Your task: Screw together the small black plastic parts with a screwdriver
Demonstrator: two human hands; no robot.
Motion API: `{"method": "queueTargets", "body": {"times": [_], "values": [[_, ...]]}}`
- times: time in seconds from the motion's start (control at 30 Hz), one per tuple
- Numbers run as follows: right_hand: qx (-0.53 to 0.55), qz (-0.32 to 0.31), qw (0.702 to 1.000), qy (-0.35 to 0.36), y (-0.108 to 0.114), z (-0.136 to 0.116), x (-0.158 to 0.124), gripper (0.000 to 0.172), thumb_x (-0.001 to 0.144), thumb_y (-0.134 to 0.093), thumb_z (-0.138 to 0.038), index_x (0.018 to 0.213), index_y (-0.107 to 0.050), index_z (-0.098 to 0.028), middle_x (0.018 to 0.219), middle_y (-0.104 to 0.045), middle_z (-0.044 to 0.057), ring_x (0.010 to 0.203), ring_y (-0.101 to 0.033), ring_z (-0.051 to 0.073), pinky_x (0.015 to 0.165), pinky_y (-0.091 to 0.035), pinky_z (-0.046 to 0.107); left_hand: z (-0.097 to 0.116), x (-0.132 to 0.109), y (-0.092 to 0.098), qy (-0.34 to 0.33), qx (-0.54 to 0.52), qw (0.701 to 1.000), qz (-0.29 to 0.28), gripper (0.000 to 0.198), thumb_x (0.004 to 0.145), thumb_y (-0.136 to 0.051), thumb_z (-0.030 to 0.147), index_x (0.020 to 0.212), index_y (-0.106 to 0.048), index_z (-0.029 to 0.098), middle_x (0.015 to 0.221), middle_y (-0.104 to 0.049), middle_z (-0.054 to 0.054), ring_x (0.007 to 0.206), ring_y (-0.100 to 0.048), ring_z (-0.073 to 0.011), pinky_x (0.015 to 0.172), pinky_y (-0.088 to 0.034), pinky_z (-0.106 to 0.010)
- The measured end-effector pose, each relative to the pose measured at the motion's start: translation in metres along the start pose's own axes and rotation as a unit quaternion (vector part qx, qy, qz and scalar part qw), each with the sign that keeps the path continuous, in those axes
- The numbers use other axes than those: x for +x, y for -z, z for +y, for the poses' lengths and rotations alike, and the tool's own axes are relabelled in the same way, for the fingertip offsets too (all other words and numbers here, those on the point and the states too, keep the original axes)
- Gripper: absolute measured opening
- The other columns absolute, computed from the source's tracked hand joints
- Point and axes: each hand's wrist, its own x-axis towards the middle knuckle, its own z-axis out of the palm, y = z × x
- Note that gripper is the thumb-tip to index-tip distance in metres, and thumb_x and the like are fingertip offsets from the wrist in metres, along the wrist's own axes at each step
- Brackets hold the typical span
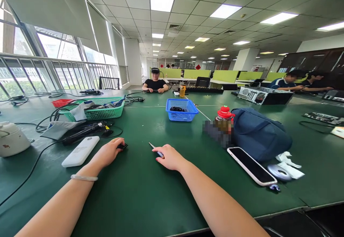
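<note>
My left hand [110, 152] rests over the green table, closed on a small black part [123, 146]. Most of that part is hidden under my fingers, so its exact kind is unclear. To the right, my right hand [171, 157] grips a screwdriver [160, 154] near the table surface, its thin metal shaft pointing away and to the left. A gap of bare table separates the two hands. Beyond them stands a blue plastic basket [182, 116] with small black pieces [177, 109] inside. A white power bank-like device [81, 151] lies beside my left wrist.
A green basket [107, 113] with gloves and cables stands at left. On the right are a phone [252, 166], a navy bag [260, 133] and a red-lidded jar [225, 113]. A computer case [262, 95] lies farther back. A person [155, 83] sits across the table.
</note>
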Motion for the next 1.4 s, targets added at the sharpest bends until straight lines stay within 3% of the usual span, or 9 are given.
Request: {"method": "queueTargets", "body": {"times": [0.13, 0.4, 0.53, 0.77, 0.93, 1.17, 1.4], "values": [[-0.001, 0.002, 1.0, -0.001, -0.001, 0.0, 0.0, 0.044, 0.087, -0.062, -0.027, 0.131, -0.06, -0.033, 0.116, -0.055, 0.007, 0.087, -0.061, 0.015, 0.09, -0.047, 0.03, -0.002, 0.0, -0.005, 0.003, 0.003, 1.0, 0.003, 0.026, 0.08, -0.042, 0.022, 0.098, -0.06, 0.023, 0.137, -0.057, -0.01, 0.113, -0.062, -0.026, 0.094, -0.048, -0.038], [0.0, 0.002, 1.0, 0.001, -0.005, 0.004, 0.002, 0.045, 0.087, -0.062, -0.029, 0.132, -0.059, -0.033, 0.117, -0.054, 0.007, 0.089, -0.061, 0.015, 0.094, -0.046, 0.032, 0.001, -0.001, -0.005, 0.021, 0.039, 0.999, -0.019, 0.037, 0.086, -0.036, 0.021, 0.117, -0.056, 0.02, 0.116, -0.067, -0.012, 0.102, -0.066, -0.0275, 0.086, -0.049, -0.038], [0.001, 0.003, 1.0, 0.002, -0.004, 0.004, 0.003, 0.045, 0.087, -0.062, -0.028, 0.132, -0.06, -0.034, 0.117, -0.054, 0.007, 0.09, -0.061, 0.015, 0.094, -0.046, 0.032, 0.001, -0.001, -0.004, 0.03, 0.037, 0.999, -0.02, 0.036, 0.086, -0.037, 0.02, 0.116, -0.058, 0.021, 0.118, -0.067, -0.011, 0.103, -0.066, -0.0265, 0.09, -0.049, -0.038], [0.005, -0.003, 1.0, -0.004, -0.001, 0.0, 0.0, 0.045, 0.088, -0.062, -0.028, 0.133, -0.059, -0.033, 0.117, -0.054, 0.007, 0.089, -0.06, 0.015, 0.091, -0.046, 0.03, 0.001, -0.001, -0.005, 0.016, 0.034, 0.999, -0.006, 0.049, 0.086, -0.039, 0.02, 0.131, -0.057, 0.024, 0.134, -0.062, -0.008, 0.111, -0.064, -0.0256, 0.096, -0.049, -0.038], [0.004, 0.003, 1.0, -0.007, 0.0, -0.002, -0.002, 0.044, 0.088, -0.062, -0.028, 0.131, -0.06, -0.034, 0.116, -0.054, 0.007, 0.089, -0.06, 0.015, 0.089, -0.047, 0.029, -0.004, -0.002, -0.007, -0.014, 0.045, 0.999, 0.008, 0.047, 0.085, -0.039, 0.02, 0.123, -0.067, 0.026, 0.134, -0.063, -0.005, 0.112, -0.065, -0.0247, 0.099, -0.049, -0.036], [-0.003, -0.002, 1.0, 0.001, 0.0, -0.003, -0.002, 0.045, 0.088, -0.061, -0.028, 0.133, -0.059, -0.032, 0.117, -0.056, 0.008, 0.09, -0.06, 0.016, 0.091, -0.046, 0.031, -0.009, 0.0, -0.012, -0.005, 0.063, 0.998, 0.021, 0.047, 0.088, -0.037, 0.024, 0.122, -0.07, 0.026, 0.142, -0.056, -0.005, 0.11, -0.066, -0.0257, 0.098, -0.051, -0.038], [-0.007, -0.008, 1.0, -0.007, -0.001, -0.001, 0.0, 0.044, 0.089, -0.061, -0.03, 0.133, -0.059, -0.034, 0.12, -0.054, 0.009, 0.101, -0.059, 0.019, 0.097, -0.044, 0.034, -0.01, 0.0, -0.014, -0.009, 0.069, 0.997, 0.046, 0.044, 0.089, -0.038, 0.029, 0.116, -0.073, 0.026, 0.138, -0.059, -0.004, 0.107, -0.067, -0.0243, 0.098, -0.052, -0.036]]}}
